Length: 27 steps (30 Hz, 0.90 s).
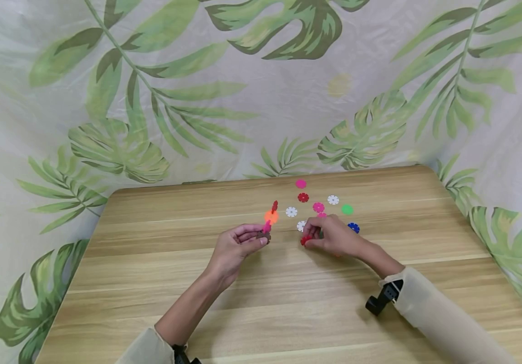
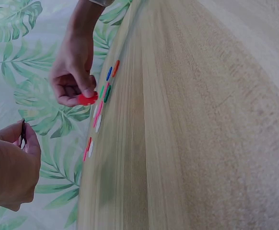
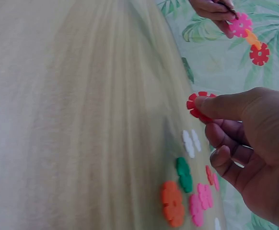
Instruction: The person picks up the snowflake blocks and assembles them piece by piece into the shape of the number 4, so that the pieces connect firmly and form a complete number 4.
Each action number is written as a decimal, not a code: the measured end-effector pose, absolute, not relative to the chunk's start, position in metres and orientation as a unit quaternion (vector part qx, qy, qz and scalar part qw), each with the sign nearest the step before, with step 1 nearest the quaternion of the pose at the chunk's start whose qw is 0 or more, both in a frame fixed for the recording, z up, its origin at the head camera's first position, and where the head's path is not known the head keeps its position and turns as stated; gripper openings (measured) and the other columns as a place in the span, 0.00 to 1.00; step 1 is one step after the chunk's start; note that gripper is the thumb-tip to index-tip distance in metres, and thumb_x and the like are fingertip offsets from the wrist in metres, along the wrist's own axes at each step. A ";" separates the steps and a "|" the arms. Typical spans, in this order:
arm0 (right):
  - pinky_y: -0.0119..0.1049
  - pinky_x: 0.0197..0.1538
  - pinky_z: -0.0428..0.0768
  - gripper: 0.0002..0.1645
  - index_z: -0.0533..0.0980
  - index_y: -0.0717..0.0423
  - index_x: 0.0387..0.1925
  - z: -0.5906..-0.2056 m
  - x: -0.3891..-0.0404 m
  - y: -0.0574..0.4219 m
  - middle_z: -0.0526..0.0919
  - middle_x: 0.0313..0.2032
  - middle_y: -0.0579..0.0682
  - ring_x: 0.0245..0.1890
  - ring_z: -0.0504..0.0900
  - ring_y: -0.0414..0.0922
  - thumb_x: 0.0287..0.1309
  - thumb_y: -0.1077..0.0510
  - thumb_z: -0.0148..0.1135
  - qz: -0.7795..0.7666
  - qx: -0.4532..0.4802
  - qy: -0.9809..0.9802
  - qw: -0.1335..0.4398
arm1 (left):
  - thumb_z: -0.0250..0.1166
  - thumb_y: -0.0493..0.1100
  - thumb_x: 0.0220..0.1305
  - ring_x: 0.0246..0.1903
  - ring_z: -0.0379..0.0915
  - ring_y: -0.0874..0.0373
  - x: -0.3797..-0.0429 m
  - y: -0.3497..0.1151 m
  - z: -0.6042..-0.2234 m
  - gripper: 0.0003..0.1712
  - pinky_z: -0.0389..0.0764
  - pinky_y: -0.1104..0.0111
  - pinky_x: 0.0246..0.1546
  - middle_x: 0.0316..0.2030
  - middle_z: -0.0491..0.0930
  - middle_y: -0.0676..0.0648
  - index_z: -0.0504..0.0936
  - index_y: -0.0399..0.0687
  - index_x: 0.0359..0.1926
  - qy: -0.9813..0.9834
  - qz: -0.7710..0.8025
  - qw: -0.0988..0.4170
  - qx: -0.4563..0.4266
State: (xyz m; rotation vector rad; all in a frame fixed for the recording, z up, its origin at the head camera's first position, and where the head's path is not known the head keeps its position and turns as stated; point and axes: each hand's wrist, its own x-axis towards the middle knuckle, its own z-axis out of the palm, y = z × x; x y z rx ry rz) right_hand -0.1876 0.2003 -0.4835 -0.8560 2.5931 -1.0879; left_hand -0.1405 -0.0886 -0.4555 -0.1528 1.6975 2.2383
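My left hand [image 1: 235, 248] pinches a brown notched disc [image 1: 263, 236] between thumb and fingers. Joined to that disc in a chain are a pink disc [image 3: 240, 25], an orange disc [image 1: 271, 217] and a red disc [image 3: 259, 54] at the far end. The chain is held up above the table. To its right, my right hand [image 1: 334, 236] holds a single red notched disc [image 3: 200, 105] between thumb and forefinger, apart from the chain. In the left wrist view the same red disc [image 2: 87, 99] shows at the right hand's fingertips.
Loose discs lie on the wooden table [image 1: 161, 283] around and beyond the right hand: white [image 1: 291, 212], pink [image 1: 301, 184], red [image 1: 303, 197], light green [image 1: 347, 209], blue [image 1: 354, 228], dark green [image 3: 184, 175] and orange [image 3: 172, 203]. A leaf-patterned cloth [image 1: 288, 101] hangs behind the table.
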 end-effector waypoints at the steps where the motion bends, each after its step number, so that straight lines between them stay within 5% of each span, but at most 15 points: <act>1: 0.31 0.40 0.84 0.11 0.83 0.49 0.38 -0.482 -0.188 0.201 0.85 0.33 0.39 0.35 0.82 0.37 0.59 0.64 0.79 -0.373 -0.288 0.877 0.094 | 0.69 0.22 0.64 0.47 0.88 0.54 -0.140 -0.088 -0.455 0.19 0.87 0.64 0.55 0.50 0.88 0.37 0.83 0.29 0.56 0.597 0.784 0.164 -0.050; 5: 0.31 0.38 0.84 0.11 0.84 0.51 0.38 -0.475 -0.191 0.201 0.86 0.34 0.40 0.34 0.83 0.39 0.58 0.64 0.79 -0.409 -0.270 0.869 0.073 | 0.69 0.21 0.64 0.47 0.88 0.54 -0.140 -0.087 -0.456 0.18 0.87 0.62 0.56 0.55 0.85 0.30 0.83 0.28 0.55 0.594 0.786 0.168 -0.040; 14: 0.35 0.37 0.85 0.06 0.85 0.59 0.43 -0.461 -0.197 0.199 0.87 0.37 0.54 0.38 0.84 0.61 0.65 0.64 0.73 -0.561 -0.200 0.797 0.096 | 0.70 0.24 0.65 0.47 0.88 0.55 -0.140 -0.086 -0.458 0.15 0.87 0.63 0.55 0.46 0.90 0.42 0.83 0.29 0.53 0.594 0.787 0.168 -0.024; 21: 0.36 0.38 0.89 0.11 0.83 0.64 0.48 -0.448 -0.203 0.193 0.87 0.39 0.57 0.37 0.87 0.55 0.67 0.64 0.71 -0.619 -0.135 0.764 0.120 | 0.71 0.27 0.66 0.47 0.88 0.54 -0.139 -0.086 -0.457 0.14 0.88 0.63 0.54 0.48 0.90 0.40 0.83 0.29 0.53 0.606 0.778 0.169 -0.002; 27: 0.37 0.40 0.87 0.13 0.83 0.62 0.50 -0.438 -0.206 0.188 0.90 0.40 0.56 0.43 0.86 0.65 0.67 0.62 0.72 -0.628 -0.112 0.761 0.120 | 0.68 0.31 0.71 0.44 0.89 0.53 -0.139 -0.083 -0.455 0.09 0.89 0.62 0.53 0.45 0.91 0.41 0.85 0.30 0.50 0.610 0.774 0.167 -0.007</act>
